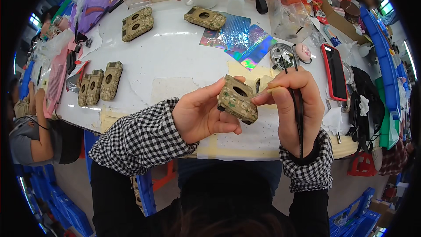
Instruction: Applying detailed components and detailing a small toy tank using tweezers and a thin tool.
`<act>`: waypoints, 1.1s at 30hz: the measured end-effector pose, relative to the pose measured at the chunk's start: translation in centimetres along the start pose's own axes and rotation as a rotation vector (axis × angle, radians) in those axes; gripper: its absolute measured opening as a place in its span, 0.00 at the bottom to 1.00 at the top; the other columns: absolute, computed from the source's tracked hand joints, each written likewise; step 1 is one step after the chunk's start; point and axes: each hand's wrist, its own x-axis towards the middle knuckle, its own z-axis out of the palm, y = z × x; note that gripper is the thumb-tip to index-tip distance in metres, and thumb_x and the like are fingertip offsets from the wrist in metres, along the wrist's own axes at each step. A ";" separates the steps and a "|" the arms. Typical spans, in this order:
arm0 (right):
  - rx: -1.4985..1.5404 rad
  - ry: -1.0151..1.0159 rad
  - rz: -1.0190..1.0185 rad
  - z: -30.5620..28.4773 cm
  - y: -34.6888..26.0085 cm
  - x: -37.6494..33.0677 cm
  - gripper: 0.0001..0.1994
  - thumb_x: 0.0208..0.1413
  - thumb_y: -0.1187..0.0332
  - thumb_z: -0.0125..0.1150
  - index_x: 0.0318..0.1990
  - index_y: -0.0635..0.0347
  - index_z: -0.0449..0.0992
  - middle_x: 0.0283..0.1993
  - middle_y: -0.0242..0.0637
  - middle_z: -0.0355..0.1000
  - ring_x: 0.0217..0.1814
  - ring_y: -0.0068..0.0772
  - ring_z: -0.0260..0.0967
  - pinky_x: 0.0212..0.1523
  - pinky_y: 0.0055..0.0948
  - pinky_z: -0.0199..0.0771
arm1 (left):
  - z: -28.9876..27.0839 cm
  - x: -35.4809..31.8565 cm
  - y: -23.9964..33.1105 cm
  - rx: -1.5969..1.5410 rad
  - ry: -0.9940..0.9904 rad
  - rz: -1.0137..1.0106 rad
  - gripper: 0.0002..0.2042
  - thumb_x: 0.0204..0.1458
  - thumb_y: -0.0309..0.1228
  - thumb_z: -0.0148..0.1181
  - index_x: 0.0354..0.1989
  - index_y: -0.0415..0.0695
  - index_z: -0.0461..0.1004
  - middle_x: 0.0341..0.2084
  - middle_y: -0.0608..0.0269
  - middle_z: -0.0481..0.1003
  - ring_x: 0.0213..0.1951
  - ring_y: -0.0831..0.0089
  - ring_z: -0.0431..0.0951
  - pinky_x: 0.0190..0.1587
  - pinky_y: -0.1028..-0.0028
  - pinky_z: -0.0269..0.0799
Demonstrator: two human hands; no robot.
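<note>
Camouflage-patterned case [237, 99], rectangular with a round hole, sits near the middle of the scene above the white desk [175, 61]. Left hand [201, 114]: fingers closed around the case's left end, thumb on top. Right hand [291, 105]: fingers pinched on a thin dark tool [298, 114], its tip apparently touching the case, though the contact is too small to confirm. Three similar cases [100, 83] lie far left; iridescent sheets [241, 39] lie farther back.

Looked like a small assembly workshop w/ a shared white worktable [175, 57], rows of camo-patterned cases [100, 82], blue parts bins [386, 66] & another worker's arm [41, 127] alongside.
</note>
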 end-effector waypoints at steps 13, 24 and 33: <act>-0.021 -0.007 -0.020 0.0 0.0 0.1 0.01 0.58 0.79 0.52 0.36 0.66 0.68 0.31 0.35 0.65 0.32 0.22 0.71 0.37 0.21 0.72 | 0.0 0.0 -0.1 0.004 -0.005 0.004 0.25 0.64 0.46 0.31 0.65 0.45 0.49 0.53 0.49 0.66 0.50 0.60 0.72 0.43 0.63 0.76; -0.027 -0.008 -0.003 0.0 -0.1 0.0 0.01 0.58 0.79 0.52 0.37 0.66 0.67 0.31 0.35 0.65 0.32 0.22 0.71 0.37 0.21 0.72 | 0.1 -0.1 0.0 -0.020 -0.025 0.004 0.25 0.64 0.45 0.31 0.65 0.45 0.48 0.53 0.49 0.65 0.50 0.60 0.72 0.44 0.62 0.76; 0.021 -0.009 0.011 0.0 0.1 0.0 0.02 0.59 0.78 0.51 0.37 0.67 0.67 0.32 0.35 0.65 0.33 0.22 0.71 0.37 0.20 0.73 | 0.1 0.0 -0.1 0.002 -0.018 0.002 0.25 0.64 0.46 0.31 0.65 0.45 0.48 0.53 0.50 0.65 0.50 0.60 0.72 0.44 0.62 0.75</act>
